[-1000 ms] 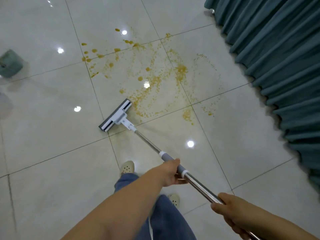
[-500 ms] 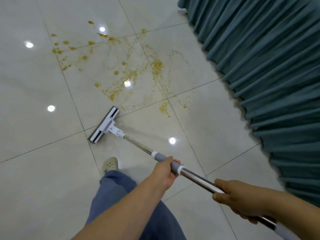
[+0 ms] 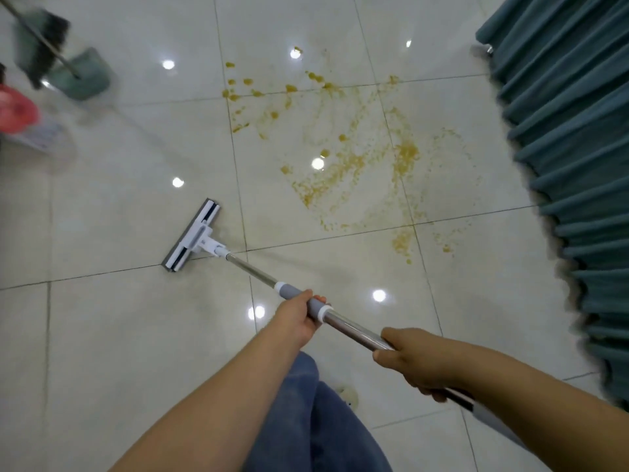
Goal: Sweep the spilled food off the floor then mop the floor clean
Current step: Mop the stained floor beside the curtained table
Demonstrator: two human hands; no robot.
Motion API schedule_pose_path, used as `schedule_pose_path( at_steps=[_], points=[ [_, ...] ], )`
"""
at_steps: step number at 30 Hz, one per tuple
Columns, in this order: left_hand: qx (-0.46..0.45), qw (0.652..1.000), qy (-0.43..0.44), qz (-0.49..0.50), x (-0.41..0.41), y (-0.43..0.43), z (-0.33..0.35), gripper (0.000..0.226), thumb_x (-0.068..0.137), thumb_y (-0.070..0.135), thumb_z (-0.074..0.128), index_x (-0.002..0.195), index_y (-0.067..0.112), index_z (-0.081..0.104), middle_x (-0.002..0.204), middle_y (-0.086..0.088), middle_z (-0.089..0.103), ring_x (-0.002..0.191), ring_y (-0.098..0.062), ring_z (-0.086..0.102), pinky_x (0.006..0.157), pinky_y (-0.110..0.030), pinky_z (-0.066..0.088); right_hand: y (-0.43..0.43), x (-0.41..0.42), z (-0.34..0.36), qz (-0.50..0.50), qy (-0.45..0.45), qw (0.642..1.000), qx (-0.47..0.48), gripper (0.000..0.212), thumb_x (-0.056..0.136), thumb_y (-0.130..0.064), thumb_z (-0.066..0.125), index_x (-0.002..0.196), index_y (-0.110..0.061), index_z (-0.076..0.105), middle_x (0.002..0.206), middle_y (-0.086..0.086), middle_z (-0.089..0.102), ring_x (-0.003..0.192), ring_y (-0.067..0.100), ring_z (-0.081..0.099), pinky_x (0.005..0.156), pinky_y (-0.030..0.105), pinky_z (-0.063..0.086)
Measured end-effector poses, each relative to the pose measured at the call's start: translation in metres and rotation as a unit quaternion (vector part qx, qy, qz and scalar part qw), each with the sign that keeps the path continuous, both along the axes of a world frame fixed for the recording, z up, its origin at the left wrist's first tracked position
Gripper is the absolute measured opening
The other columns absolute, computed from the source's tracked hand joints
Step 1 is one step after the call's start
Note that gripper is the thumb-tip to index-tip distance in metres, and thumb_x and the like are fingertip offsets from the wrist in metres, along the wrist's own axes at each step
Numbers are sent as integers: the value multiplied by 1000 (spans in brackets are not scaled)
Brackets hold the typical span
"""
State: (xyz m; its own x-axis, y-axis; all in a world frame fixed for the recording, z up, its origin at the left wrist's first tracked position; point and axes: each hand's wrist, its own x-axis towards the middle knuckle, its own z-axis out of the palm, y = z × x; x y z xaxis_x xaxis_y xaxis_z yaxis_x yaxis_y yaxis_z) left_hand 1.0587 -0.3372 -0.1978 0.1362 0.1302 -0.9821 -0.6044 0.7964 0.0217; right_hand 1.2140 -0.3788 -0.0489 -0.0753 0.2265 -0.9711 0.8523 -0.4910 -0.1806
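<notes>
In the last second the flat white-and-grey mop head has slid back off the near edge of the yellow-brown food smear. It now lies on the glossy pale tiled floor to the left of the mess, apart from it and across a grout line. The view has also swung left, bringing the corner tools into sight. The smear itself looks no thinner, so I judge the sweeping done and the mopping barely begun; the pad must go forward again. Both hands are closed round the steel mop pole, the left hand on its grey sleeve and the right hand further up on bare metal. Counted: one mop, two hands, one blurred dark-bristled broom, one green dustpan, one blurred red object, one pleated teal curtain, and one smear spread over about four tiles.
</notes>
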Motion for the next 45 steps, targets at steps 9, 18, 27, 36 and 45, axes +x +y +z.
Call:
schedule_pose_path(
  at_steps=[9,18,27,36,45],
  points=[
    [24,994,103,9,-117,74,-28,18,98,11,48,82,3,45,71,-11,50,60,-20,49,53,-34,54,70,-113,-56,-50,60,997,24,20,98,-35,43,99,-16,50,74,5,50,54,15,45,44,23,43],
    [-22,993,91,-73,-68,64,-31,19,100,11,41,83,3,43,70,-10,46,61,-18,45,67,-35,49,37,-61,-75,-36,46,997,58,16,97,-36,46,102,-21,49,91,2,54,73,14,53,56,19,42],
    [-44,991,52,-115,120,-6,-16,14,98,8,44,86,3,42,76,-12,48,65,-19,48,81,-35,47,-33,129,-38,-70,17,997,24,14,98,-36,46,97,-23,49,75,0,48,53,11,41,43,18,38],
    [-81,978,-20,-191,326,-96,21,4,97,5,45,101,3,44,79,-11,48,67,-18,48,91,-35,47,-147,313,21,-195,-39,980,3,15,95,-32,50,102,-19,54,65,3,46,38,9,36,35,19,34],
    [-25,956,-45,-289,387,-76,28,26,96,6,49,121,5,40,83,-13,51,67,-20,52,72,-36,50,-158,348,29,-354,-29,935,-13,12,96,-32,50,89,-22,52,56,3,44,35,12,37,36,20,33]
  ],
)
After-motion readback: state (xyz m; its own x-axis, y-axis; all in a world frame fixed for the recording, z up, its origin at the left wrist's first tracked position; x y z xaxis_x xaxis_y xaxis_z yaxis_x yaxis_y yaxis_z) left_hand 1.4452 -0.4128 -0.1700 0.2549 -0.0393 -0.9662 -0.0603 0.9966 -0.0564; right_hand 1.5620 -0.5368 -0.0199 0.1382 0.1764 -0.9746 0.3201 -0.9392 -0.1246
